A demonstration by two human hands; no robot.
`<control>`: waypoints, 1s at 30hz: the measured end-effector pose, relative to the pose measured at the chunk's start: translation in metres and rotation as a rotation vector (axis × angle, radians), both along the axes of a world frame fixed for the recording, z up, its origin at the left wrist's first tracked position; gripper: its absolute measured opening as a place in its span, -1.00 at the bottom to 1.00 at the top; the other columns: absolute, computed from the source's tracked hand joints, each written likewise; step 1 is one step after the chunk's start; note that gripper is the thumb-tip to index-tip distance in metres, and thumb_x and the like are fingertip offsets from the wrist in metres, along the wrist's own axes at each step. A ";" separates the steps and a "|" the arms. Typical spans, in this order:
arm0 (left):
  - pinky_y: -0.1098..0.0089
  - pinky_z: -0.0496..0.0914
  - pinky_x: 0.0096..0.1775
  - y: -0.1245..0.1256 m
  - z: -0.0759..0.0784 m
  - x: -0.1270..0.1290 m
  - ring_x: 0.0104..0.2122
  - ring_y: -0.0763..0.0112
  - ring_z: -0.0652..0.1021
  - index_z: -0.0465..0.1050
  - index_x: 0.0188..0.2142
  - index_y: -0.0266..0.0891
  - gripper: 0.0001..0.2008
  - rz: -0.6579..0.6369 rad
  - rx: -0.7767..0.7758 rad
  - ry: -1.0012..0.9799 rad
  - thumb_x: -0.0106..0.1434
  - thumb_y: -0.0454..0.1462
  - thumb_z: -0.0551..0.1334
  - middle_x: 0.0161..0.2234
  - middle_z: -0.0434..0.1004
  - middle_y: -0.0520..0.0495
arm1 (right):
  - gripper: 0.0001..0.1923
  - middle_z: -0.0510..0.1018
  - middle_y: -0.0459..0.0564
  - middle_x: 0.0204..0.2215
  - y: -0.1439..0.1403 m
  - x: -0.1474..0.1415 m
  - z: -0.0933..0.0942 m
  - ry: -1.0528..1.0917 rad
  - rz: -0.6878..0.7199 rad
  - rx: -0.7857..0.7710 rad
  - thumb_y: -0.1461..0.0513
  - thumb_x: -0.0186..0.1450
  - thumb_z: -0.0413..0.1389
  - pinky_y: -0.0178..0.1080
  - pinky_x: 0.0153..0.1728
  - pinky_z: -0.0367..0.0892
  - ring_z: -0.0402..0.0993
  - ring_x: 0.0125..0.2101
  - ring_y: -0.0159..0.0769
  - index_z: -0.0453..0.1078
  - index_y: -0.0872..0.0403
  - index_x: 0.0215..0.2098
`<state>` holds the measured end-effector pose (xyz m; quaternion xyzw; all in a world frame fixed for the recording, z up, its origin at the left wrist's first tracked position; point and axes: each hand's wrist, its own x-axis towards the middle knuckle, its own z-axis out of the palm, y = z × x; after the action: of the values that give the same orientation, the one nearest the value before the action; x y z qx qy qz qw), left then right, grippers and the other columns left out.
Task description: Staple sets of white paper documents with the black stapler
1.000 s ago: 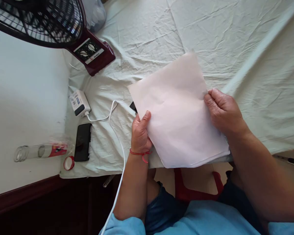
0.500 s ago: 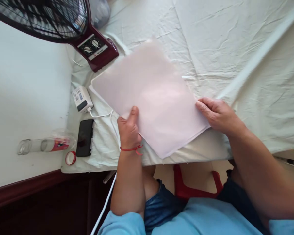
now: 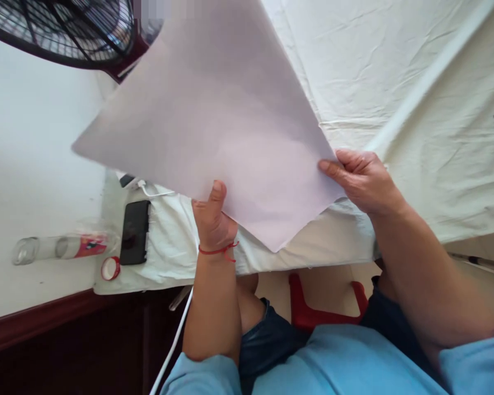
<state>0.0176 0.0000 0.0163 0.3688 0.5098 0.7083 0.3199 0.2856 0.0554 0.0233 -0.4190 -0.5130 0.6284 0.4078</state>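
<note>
Left hand (image 3: pixel 212 219) grips large white paper sheet (image 3: pixel 214 115) | right hand (image 3: pixel 360 178) pinches its edge | raised above sheet-covered worktop (image 3: pixel 395 66)

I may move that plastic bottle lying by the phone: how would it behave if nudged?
The bottle lies on its side on the smooth white surface, so it would probably roll. It looks clear and mostly empty, likely light. Its cap seems off, so any dregs might spill.
</note>
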 end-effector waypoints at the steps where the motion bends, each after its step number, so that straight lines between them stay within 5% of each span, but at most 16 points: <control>1: 0.14 0.40 0.42 0.000 0.000 0.001 0.39 0.10 0.51 0.70 -0.07 -0.02 -0.55 -0.018 -0.026 -0.006 0.13 0.07 0.60 0.10 0.74 -0.03 | -0.68 0.71 -0.05 -0.28 0.000 -0.002 0.000 0.009 -0.056 0.039 -0.10 0.30 0.42 -0.03 -0.15 0.67 0.67 -0.16 -0.08 0.68 -0.09 -0.18; 8: 0.13 0.53 0.28 -0.002 0.000 0.001 0.09 0.12 0.70 0.67 -0.35 -0.13 -0.51 -0.093 -0.082 0.013 0.03 0.17 0.63 -0.26 0.74 -0.05 | -0.62 0.73 -0.08 -0.12 -0.001 -0.010 0.010 -0.050 -0.315 0.147 -0.20 0.31 0.37 0.08 0.05 0.64 0.63 0.00 -0.03 0.66 -0.18 -0.10; 16: 0.18 0.59 0.19 -0.005 -0.003 -0.006 -0.01 0.15 0.73 0.74 -0.13 -0.16 -0.47 -0.035 -0.076 0.175 0.04 0.10 0.65 -0.17 0.77 -0.08 | -0.65 0.73 -0.02 -0.27 0.002 0.005 0.004 0.064 0.097 -0.027 -0.04 0.20 0.52 0.04 -0.11 0.69 0.70 -0.12 -0.02 0.71 -0.04 -0.17; 25: 0.06 0.55 0.27 -0.009 -0.005 -0.013 0.10 0.06 0.71 0.73 -0.08 -0.06 -0.47 -0.047 0.009 0.214 0.02 0.07 0.65 -0.11 0.76 -0.05 | -0.74 0.73 -0.06 -0.16 -0.001 -0.001 0.005 0.053 -0.135 0.139 0.02 0.26 0.48 0.11 0.02 0.68 0.67 0.01 0.00 0.69 -0.10 -0.14; 30: 0.05 0.49 0.34 -0.005 -0.008 -0.016 0.14 0.04 0.69 0.67 0.05 -0.10 -0.37 -0.184 -0.189 0.256 0.01 0.01 0.67 -0.07 0.76 -0.10 | -0.76 0.73 -0.02 -0.22 0.004 0.005 0.003 -0.035 -0.028 0.110 0.01 0.21 0.50 0.10 -0.01 0.66 0.67 0.00 0.04 0.68 -0.09 -0.27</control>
<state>0.0011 -0.0054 0.0086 0.4695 0.5747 0.5722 0.3492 0.2901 0.0592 0.0267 -0.4142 -0.5479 0.5862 0.4297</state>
